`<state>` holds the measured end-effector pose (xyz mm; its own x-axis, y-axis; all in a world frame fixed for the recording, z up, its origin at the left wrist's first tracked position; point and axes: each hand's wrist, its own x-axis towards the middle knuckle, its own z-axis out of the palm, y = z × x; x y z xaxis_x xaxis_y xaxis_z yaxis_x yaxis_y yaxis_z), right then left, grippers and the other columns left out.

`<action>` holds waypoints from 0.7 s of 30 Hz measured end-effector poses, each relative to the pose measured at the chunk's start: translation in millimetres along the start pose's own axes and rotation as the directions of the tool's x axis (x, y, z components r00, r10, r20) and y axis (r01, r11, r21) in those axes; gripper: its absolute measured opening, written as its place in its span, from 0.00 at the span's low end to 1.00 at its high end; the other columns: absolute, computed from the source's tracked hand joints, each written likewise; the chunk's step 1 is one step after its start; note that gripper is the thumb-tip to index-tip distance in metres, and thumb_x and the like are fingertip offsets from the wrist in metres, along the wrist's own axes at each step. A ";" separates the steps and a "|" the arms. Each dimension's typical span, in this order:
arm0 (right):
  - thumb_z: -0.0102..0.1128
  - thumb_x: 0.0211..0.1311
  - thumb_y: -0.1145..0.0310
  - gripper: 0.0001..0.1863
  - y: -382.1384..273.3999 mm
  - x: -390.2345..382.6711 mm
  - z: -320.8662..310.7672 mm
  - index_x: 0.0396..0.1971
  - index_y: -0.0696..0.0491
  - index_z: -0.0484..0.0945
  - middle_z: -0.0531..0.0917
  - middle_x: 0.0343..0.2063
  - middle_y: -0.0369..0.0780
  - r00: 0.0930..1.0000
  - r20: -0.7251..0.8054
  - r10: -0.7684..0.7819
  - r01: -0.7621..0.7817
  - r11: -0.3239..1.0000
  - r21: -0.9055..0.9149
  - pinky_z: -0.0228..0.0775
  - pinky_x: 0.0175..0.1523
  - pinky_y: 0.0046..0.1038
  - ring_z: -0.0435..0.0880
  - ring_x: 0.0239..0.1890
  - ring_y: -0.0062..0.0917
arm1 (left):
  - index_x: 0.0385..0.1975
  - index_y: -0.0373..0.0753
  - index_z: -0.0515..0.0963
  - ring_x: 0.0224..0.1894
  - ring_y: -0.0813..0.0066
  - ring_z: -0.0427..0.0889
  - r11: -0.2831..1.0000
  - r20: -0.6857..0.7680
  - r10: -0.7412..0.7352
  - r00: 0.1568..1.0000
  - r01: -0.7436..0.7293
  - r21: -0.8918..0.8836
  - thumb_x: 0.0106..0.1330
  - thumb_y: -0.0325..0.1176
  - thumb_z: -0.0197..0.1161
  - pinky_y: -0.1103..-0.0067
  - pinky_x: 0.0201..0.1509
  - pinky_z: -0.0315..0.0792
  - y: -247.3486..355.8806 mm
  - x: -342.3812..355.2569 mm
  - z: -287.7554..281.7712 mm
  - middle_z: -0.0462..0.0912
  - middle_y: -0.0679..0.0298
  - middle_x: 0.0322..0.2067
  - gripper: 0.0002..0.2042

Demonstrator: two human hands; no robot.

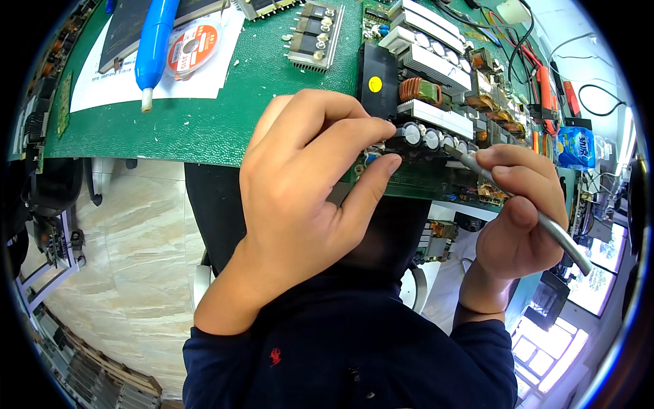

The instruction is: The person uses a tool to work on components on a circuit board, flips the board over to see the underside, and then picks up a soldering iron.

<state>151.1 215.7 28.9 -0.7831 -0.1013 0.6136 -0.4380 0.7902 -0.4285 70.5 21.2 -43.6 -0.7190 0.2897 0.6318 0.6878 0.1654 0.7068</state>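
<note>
A green circuit board (422,178), crowded with parts, lies at the near edge of the bench in front of me. Along its near side stands a row of round capacitors (412,135), with a silver heat sink (436,117) just behind. My left hand (306,177) has its bent index finger at the leftmost capacitor and its thumb lower at the board's near edge; what lies under the fingertips is partly hidden. In my right hand (521,215) a slim grey metal tool (564,240) slants up and left, its narrow tip among the capacitors. The tool's exact kind is unclear.
A blue desoldering pump (154,58) and an orange-and-white spool (194,49) lie over white paper (99,85) at the left. Behind the board sits a finned heat-sink module (315,37). Red probes (543,92), tangled cables and a blue packet (575,147) are on the right.
</note>
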 end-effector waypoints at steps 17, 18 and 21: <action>0.61 0.70 0.62 0.16 -4.8 -32.2 5.8 0.47 0.59 0.75 0.83 0.44 0.49 0.970 0.181 -0.165 0.200 0.960 -0.194 0.83 0.45 0.38 0.86 0.43 0.44 | 0.39 0.38 0.85 0.37 0.64 0.79 0.999 -0.001 -0.031 1.000 0.031 0.016 0.50 0.28 0.75 0.75 0.41 0.72 3.8 -0.4 4.6 0.82 0.60 0.37 0.15; 0.61 0.69 0.63 0.15 -5.1 -33.6 4.9 0.47 0.59 0.75 0.82 0.45 0.49 0.970 0.181 -0.163 0.199 0.960 -0.199 0.83 0.46 0.38 0.86 0.44 0.44 | 0.39 0.38 0.85 0.37 0.64 0.79 0.999 0.004 -0.046 0.999 0.045 0.015 0.50 0.28 0.75 0.75 0.41 0.72 6.4 0.7 5.8 0.82 0.60 0.37 0.15; 0.62 0.69 0.64 0.15 -5.7 -34.7 5.5 0.47 0.59 0.76 0.83 0.45 0.49 0.976 0.171 -0.137 0.167 0.970 -0.178 0.83 0.47 0.38 0.86 0.45 0.44 | 0.39 0.37 0.84 0.38 0.63 0.80 0.997 0.030 -0.072 0.997 0.072 0.025 0.49 0.27 0.75 0.75 0.42 0.73 10.1 4.4 7.0 0.81 0.59 0.37 0.15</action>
<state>178.3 211.4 6.5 -0.7796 -0.3100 0.5442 -0.4771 0.8568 -0.1955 74.9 30.8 -36.0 -0.7635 0.3049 0.5693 0.6368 0.2089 0.7422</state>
